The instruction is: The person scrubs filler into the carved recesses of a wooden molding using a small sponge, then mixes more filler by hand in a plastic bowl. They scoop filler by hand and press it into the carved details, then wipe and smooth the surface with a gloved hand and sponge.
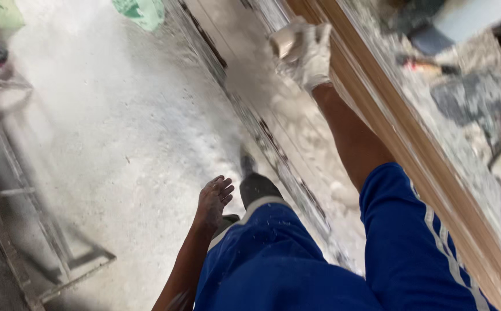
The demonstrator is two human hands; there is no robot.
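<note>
— How many hands?
— Two. My gloved right hand (307, 53) grips one small pale sanding block (283, 40) against the long brown wooden door frame (412, 144); bare left hand (213, 198) hangs loosely spread.
— Floor?
— Dusty grey concrete floor (106, 132).

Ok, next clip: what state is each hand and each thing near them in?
right hand: gloved in white, dusty, closed around a small pale block.
pale block: gripped, pressed toward the wooden frame.
wooden frame: long, lying slanted, coated with white dust.
left hand: bare, dusty, fingers loosely spread, holding nothing, beside the knee.
floor: covered in white dust.
metal stand: dusty; whether upright or lying, unclear.
</note>
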